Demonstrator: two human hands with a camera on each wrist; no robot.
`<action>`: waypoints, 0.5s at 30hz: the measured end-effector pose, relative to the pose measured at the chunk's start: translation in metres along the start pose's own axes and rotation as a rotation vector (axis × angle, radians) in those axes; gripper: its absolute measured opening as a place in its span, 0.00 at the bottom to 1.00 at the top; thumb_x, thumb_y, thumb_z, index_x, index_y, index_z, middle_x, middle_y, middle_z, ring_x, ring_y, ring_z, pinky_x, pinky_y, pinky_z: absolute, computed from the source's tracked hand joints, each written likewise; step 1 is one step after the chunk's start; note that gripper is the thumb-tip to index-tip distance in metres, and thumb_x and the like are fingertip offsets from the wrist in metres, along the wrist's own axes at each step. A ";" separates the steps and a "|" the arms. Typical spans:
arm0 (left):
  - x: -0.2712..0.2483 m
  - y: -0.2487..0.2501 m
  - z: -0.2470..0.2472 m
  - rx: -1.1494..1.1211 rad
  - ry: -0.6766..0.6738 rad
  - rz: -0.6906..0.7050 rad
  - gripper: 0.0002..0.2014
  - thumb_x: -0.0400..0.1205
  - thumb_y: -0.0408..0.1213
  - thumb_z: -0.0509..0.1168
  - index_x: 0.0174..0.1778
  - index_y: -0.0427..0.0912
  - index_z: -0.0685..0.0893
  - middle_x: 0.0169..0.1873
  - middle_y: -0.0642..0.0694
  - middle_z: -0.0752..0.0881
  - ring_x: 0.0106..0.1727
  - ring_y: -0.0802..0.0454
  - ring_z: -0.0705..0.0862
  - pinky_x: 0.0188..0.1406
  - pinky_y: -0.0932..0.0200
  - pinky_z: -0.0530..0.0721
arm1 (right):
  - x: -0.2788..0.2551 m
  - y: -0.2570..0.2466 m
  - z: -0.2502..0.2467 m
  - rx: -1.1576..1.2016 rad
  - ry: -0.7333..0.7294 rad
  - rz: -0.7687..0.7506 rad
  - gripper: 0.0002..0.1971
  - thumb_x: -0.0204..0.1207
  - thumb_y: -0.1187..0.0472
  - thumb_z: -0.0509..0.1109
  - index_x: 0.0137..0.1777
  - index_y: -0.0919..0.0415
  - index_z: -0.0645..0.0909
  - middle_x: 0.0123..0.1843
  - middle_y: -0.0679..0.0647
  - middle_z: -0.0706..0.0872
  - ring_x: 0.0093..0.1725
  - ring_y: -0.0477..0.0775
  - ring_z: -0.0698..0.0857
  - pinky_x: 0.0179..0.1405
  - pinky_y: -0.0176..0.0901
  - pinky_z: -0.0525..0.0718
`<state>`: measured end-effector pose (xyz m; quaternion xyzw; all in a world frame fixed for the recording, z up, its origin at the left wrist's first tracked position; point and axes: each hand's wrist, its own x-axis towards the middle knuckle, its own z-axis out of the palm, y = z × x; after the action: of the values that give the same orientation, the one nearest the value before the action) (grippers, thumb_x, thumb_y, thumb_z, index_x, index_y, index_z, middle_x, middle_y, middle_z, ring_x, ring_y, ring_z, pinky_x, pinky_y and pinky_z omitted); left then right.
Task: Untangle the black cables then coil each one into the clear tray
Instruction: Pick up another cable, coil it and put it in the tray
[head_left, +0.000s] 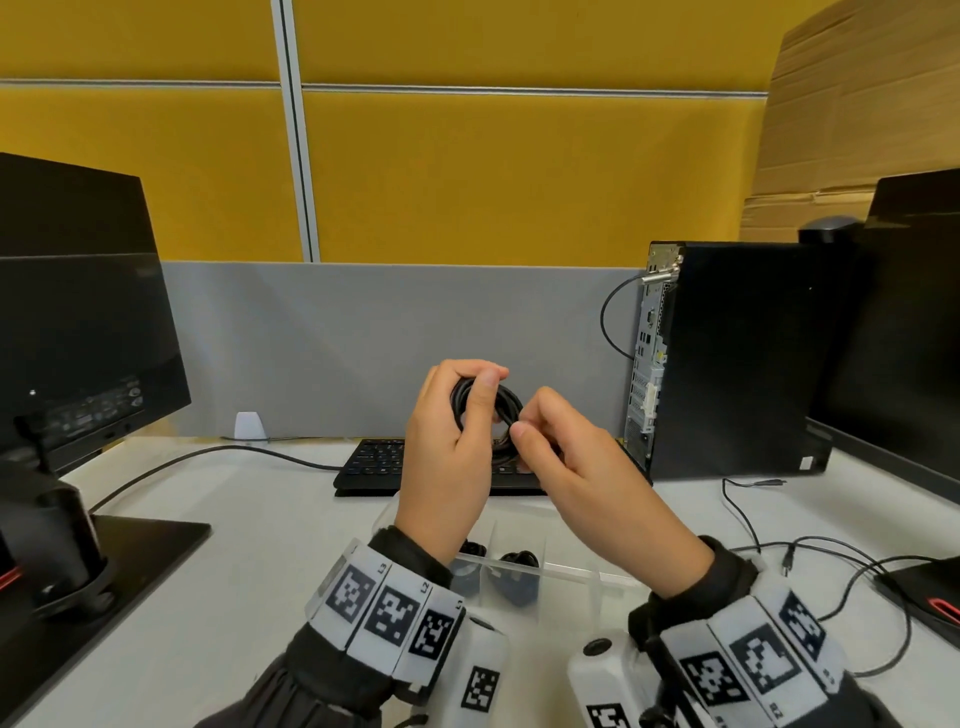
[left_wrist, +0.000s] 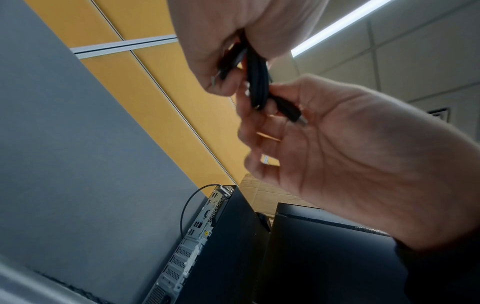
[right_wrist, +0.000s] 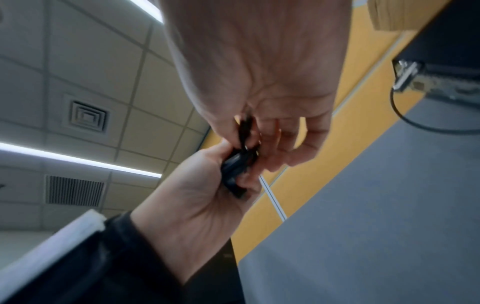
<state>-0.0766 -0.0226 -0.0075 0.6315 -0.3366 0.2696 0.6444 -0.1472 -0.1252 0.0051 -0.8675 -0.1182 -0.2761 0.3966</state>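
Mostly hidden coiled black cable (head_left: 485, 402), left hand (head_left: 447, 457) and right hand (head_left: 576, 467) gripping — plug blurred

Black coiled cable (head_left: 485, 402); white worktop (head_left: 260, 545); mustard-yellow partition panels (head_left: 467, 176) over grey lower panel (head_left: 389, 338); black keyboard (head_left: 371, 462) at 12 o'clock; black-white checker-pattern wristbands (head_left: 387, 608); clear tray (head_left: 550, 566).

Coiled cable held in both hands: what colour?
Black coiled cable, clearest in the head view.
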 end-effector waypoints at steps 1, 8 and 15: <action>0.000 0.000 0.000 0.015 -0.011 -0.008 0.08 0.86 0.42 0.57 0.46 0.54 0.80 0.35 0.56 0.79 0.35 0.62 0.77 0.39 0.67 0.75 | -0.001 -0.001 -0.003 -0.086 -0.007 -0.016 0.10 0.84 0.56 0.58 0.41 0.59 0.70 0.29 0.48 0.72 0.28 0.44 0.69 0.29 0.36 0.68; -0.001 0.007 0.005 0.128 -0.100 0.028 0.06 0.85 0.34 0.59 0.44 0.44 0.79 0.37 0.54 0.84 0.40 0.56 0.81 0.38 0.69 0.78 | -0.008 -0.012 -0.007 -0.873 0.242 -0.227 0.10 0.77 0.54 0.55 0.39 0.55 0.75 0.29 0.44 0.75 0.27 0.51 0.72 0.26 0.40 0.64; -0.003 0.009 0.000 0.027 -0.142 -0.044 0.08 0.85 0.37 0.59 0.43 0.43 0.82 0.34 0.57 0.85 0.39 0.62 0.83 0.42 0.64 0.82 | 0.001 0.012 -0.035 -0.853 0.307 -0.391 0.17 0.80 0.45 0.57 0.43 0.51 0.84 0.46 0.51 0.81 0.46 0.54 0.71 0.34 0.51 0.71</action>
<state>-0.0851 -0.0215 -0.0039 0.6648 -0.3639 0.2144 0.6161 -0.1549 -0.1597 0.0167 -0.8634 -0.0953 -0.4938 -0.0403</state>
